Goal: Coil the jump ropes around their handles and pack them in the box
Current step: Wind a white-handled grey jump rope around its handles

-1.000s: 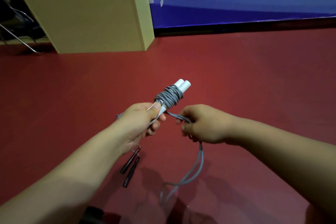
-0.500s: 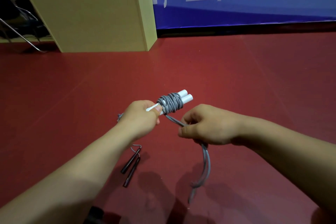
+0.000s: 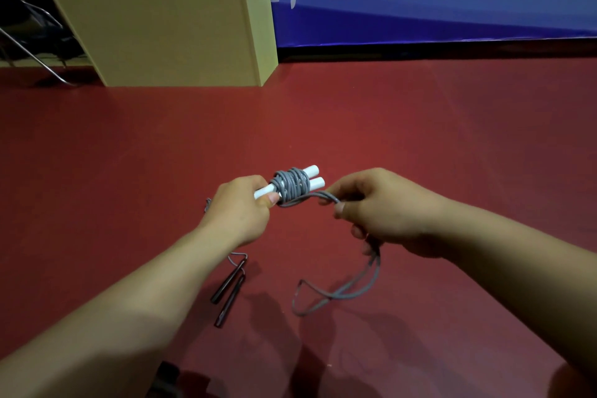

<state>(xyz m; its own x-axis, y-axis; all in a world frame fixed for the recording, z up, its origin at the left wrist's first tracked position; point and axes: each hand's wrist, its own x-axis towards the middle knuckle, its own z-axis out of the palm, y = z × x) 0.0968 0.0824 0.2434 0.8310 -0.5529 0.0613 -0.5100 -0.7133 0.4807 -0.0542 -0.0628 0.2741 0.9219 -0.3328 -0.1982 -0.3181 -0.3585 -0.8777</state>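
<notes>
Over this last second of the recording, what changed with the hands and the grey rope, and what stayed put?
The right hand carried the loose grey rope from below the white plastic handles up to their right side, drawing another turn; the hanging tail grew shorter. The left hand kept gripping the handles, now tilted flatter. The dark handles on the red floor and the tan box stayed put.
</notes>
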